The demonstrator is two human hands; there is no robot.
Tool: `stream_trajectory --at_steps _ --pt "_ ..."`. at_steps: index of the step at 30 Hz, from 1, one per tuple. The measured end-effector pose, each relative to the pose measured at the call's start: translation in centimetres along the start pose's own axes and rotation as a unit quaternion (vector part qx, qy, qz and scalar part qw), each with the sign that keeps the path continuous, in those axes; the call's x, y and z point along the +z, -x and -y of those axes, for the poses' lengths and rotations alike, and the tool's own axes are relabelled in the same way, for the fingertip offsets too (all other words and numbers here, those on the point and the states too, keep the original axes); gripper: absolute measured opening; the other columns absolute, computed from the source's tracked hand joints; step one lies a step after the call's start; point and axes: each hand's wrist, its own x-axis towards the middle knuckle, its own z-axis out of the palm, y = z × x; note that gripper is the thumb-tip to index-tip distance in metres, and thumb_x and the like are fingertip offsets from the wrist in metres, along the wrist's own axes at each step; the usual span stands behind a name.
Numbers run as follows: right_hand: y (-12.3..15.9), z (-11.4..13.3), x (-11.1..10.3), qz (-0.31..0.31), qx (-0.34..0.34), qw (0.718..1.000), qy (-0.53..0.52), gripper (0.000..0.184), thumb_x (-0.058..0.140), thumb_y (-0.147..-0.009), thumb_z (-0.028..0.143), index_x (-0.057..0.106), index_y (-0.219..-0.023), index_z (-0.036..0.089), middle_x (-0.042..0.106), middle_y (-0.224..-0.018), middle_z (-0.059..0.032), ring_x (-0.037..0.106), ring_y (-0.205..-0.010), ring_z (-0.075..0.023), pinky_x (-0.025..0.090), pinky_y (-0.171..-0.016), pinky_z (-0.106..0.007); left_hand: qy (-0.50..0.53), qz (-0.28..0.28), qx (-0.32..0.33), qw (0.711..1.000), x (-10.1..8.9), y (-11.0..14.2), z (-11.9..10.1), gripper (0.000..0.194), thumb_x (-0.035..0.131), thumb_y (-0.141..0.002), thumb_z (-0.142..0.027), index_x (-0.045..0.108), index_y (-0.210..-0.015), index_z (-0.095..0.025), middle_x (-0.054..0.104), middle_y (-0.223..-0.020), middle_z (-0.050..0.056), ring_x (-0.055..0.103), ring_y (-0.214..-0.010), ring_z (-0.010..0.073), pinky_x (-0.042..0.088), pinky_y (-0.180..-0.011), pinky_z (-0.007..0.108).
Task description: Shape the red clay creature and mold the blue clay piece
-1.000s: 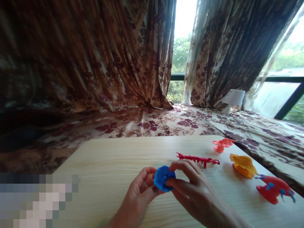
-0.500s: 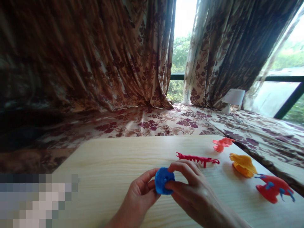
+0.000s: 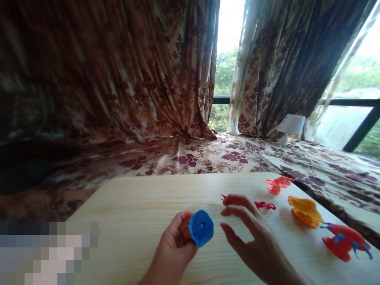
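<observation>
My left hand (image 3: 175, 242) pinches a blue modelling-clay disc (image 3: 204, 233) by its left and lower edge, above the table. The disc has a wavy rim and a small bump at its middle, and its face is turned toward me. To its right hovers my right hand (image 3: 255, 241), fingers apart and curved, with nothing between them. A long crimson clay piece (image 3: 267, 206) with little prongs lies beyond my right hand, which covers its middle part.
Along the table's (image 3: 142, 198) right side stand a coral clay figure (image 3: 276, 185), a yellow clay figure (image 3: 305, 211) and a red clay figure with blue bits (image 3: 341, 241). Past the table are floral cloth (image 3: 190, 156), a white lamp (image 3: 292, 124) and curtains (image 3: 166, 71).
My right hand has let go of the blue clay disc and drawn off to the right, its fingers spreading. The disc stays in my left hand, shifted slightly left.
</observation>
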Motion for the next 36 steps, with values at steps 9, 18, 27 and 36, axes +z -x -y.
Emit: stream_trajectory --at_steps 9,18,27,36 --pt "1.0 0.0 1.2 0.026 0.077 0.994 -0.071 0.031 0.054 -0.090 0.018 0.046 -0.119 0.026 0.063 -0.097 -0.0020 0.062 -0.089 -0.0154 0.051 -0.081 -0.027 -0.171 -0.026 0.098 0.980 1.1 1.6 -0.2 0.037 0.062 -0.065 -0.003 0.060 -0.096 -0.022 0.068 -0.105 0.003 0.065 -0.099 0.0191 0.050 -0.088 0.024" --pt "0.3 0.8 1.2 0.113 0.102 0.982 -0.108 0.009 0.055 -0.088 0.015 0.061 -0.082 0.018 0.060 -0.076 -0.0011 0.057 -0.068 -0.0122 0.044 -0.061 -0.022 -0.213 -0.034 0.160 0.963 1.8 2.1 -0.5 0.035 0.061 -0.067 -0.002 0.066 -0.095 -0.023 0.070 -0.103 0.004 0.065 -0.096 0.0210 0.048 -0.091 0.026" --pt "0.5 0.5 1.5 0.113 0.110 0.985 -0.072 0.015 0.057 -0.088 0.021 0.061 -0.074 0.017 0.059 -0.069 0.0001 0.055 -0.062 -0.0112 0.041 -0.056 -0.020 -0.247 -0.013 0.101 0.964 1.4 2.0 -0.3 0.042 0.064 -0.062 -0.002 0.067 -0.097 -0.026 0.070 -0.090 -0.001 0.063 -0.090 0.0182 0.044 -0.088 0.022" --pt "-0.2 0.4 0.7 0.084 0.102 0.989 -0.065 0.033 0.041 -0.097 0.023 0.056 -0.068 0.018 0.058 -0.066 -0.0011 0.057 -0.059 -0.0115 0.046 -0.056 -0.020 0.023 0.084 -0.065 0.994 0.9 1.0 -1.2 0.040 0.078 -0.066 -0.038 0.071 -0.102 -0.024 0.072 -0.093 0.006 0.063 -0.088 0.0216 0.045 -0.085 0.032"
